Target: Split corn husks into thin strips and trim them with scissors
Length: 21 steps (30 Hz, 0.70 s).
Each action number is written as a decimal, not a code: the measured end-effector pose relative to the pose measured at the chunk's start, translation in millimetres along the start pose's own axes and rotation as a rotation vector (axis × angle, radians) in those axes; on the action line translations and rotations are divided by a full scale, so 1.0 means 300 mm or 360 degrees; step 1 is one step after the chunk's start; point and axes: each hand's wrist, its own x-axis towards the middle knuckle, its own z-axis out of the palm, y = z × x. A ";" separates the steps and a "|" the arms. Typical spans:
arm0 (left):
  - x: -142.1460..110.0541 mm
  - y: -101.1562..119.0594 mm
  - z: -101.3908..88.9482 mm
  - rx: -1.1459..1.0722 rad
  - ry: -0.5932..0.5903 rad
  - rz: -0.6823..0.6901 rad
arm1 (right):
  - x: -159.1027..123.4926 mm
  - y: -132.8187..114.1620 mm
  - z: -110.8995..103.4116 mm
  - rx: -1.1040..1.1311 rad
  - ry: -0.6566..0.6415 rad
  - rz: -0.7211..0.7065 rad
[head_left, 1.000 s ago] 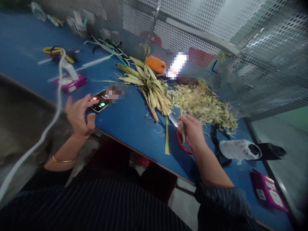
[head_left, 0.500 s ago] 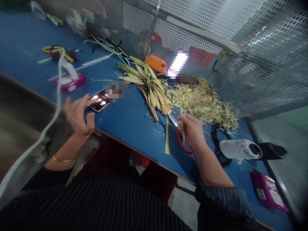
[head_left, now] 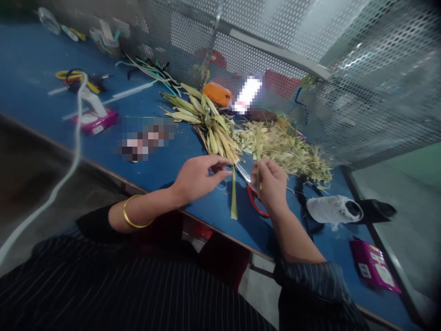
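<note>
My right hand [head_left: 270,181] is closed on a narrow strip of dried corn husk [head_left: 258,143], which stands up out of the fingers. Scissors with red handles [head_left: 254,202] lie on the table beside and partly behind that hand. My left hand [head_left: 203,177] is open, thumb and forefinger curved with a gap between their tips. Another husk strip [head_left: 234,195] lies flat just right of those fingertips. Behind both hands rest a bundle of corn husks [head_left: 215,131] and a loose heap of shredded husk [head_left: 285,145].
A blurred-out phone [head_left: 138,147] lies left on the blue table [head_left: 151,172]. A white cable [head_left: 51,202] crosses the left side. Purple packs [head_left: 98,122] sit at both ends. A white roll [head_left: 330,209] lies at right; a perforated metal screen [head_left: 275,50] stands behind.
My left hand has left the phone and moved right, close to the husk strip on the table. The phone's lit screen is now blurred out. My right hand still holds its strip.
</note>
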 end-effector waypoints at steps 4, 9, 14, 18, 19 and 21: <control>0.147 0.050 0.128 -0.0662 -0.0292 -0.0329 | -0.010 -0.011 0.001 -0.0156 -0.0113 -0.0043; 0.209 0.004 0.243 -0.1083 -0.0271 -0.0626 | -0.009 -0.015 0.004 -0.0249 -0.0130 -0.0021; 0.216 -0.061 0.265 -0.1232 -0.0151 -0.0726 | -0.009 -0.016 0.013 -0.0179 -0.0244 0.0086; 0.248 -0.072 0.227 -0.1333 -0.0003 -0.0854 | -0.007 -0.012 0.010 -0.0187 -0.0413 0.0175; 0.258 -0.074 0.217 -0.1352 0.0051 -0.0879 | -0.007 -0.010 0.009 -0.0191 -0.0451 0.0194; 0.273 -0.078 0.201 -0.1354 0.0148 -0.0895 | -0.009 -0.007 0.008 -0.0191 -0.0499 0.0213</control>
